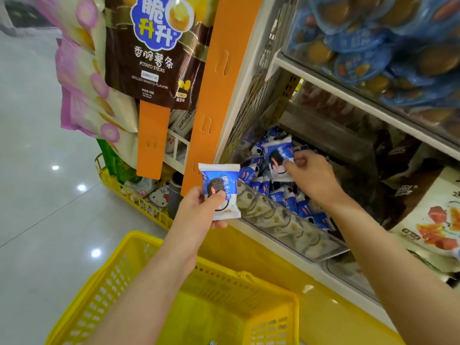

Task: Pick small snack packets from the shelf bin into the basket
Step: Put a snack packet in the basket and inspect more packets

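My left hand point(200, 209) grips a small blue-and-white cookie packet point(220, 191) upright, just outside the shelf bin and above the far rim of the yellow basket point(154, 277). Inside the shelf bin point(286, 225), my right hand point(312, 176) pinches another blue-and-white packet point(278, 154), raised above the pile. Several more of the same packets point(281, 195) lie heaped in the bin behind its clear front panel. The basket sits low in front of me, its bottom mostly hidden by my left forearm.
An orange upright point(216, 90) borders the bin's left side. Hanging snack bags point(151, 46) fill the upper left. A yellow floor basket point(134, 195) of goods stands beyond. Blue packs point(373, 41) fill the shelf above, and larger bags point(428, 215) lie to the right.
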`<state>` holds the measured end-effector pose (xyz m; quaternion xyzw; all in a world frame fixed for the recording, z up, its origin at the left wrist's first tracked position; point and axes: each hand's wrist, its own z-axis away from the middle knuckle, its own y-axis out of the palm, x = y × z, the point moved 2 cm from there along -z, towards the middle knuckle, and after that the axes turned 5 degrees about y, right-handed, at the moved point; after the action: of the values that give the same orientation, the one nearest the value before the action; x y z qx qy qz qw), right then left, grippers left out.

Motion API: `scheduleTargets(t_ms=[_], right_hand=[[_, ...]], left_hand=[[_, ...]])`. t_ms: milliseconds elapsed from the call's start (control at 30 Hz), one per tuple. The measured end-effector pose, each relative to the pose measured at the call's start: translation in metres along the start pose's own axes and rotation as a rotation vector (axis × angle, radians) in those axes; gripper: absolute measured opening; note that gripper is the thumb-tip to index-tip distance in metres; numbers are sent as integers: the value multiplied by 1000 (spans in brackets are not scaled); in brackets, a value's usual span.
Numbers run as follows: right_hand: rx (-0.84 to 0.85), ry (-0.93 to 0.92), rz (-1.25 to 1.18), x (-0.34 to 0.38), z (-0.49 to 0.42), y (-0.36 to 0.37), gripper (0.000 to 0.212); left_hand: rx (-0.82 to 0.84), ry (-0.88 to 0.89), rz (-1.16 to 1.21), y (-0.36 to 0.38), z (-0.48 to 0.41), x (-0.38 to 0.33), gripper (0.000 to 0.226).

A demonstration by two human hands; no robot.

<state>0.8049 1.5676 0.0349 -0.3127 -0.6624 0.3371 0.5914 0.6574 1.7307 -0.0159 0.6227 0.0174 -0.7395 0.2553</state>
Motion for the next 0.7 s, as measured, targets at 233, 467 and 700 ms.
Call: scheduleTargets(t_ms=[233,467,700], right_hand=[[419,46,-516,26,77,-8,22],[348,-206,-439,42,120,11,13],[541,-1,-491,34,101,8,14]], left_hand=[[186,-85,293,3,8,-4,35],[336,-16,131,6,18,-1,53],[377,7,29,1,16,-9,60]])
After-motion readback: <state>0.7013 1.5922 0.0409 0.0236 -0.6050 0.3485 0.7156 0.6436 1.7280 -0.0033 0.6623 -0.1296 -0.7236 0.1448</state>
